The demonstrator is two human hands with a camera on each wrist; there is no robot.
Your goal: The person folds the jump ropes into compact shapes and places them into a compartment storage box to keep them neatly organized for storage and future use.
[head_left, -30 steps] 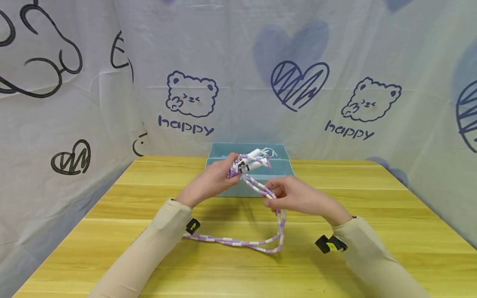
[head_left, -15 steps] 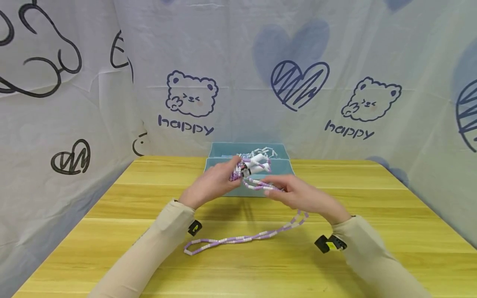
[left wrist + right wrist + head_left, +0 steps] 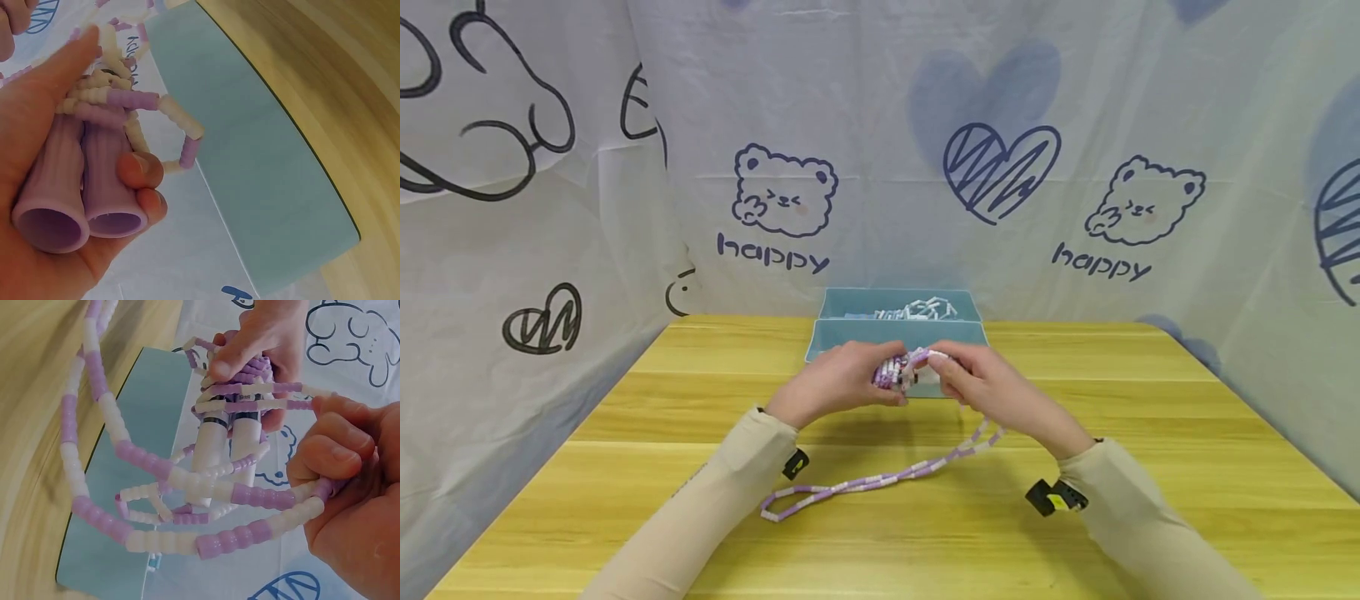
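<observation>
A purple and white beaded jump rope (image 3: 865,483) is held between both hands in front of the blue box. My left hand (image 3: 842,383) grips its two handles (image 3: 53,187) side by side, their flared purple ends against the palm in the left wrist view. Turns of beaded cord (image 3: 131,99) lie bunched around the handles, whose white ends show in the right wrist view. Close beside it, my right hand (image 3: 992,387) pinches the doubled cord, with fingers curled (image 3: 337,444). The rest of the cord drops from the right hand onto the table and ends in a loop near the left sleeve.
Behind the hands stands a light blue box (image 3: 831,335) with two compartments. In its rear one lies a white and pale blue beaded rope (image 3: 928,310). The wooden table (image 3: 1112,400) reaches back to a printed cloth (image 3: 880,167).
The right hand has come up to the left hand, drawing the cord across the handles. Both hands have turned and the handles tipped down. The trailing cord has swung right, its loop now showing.
</observation>
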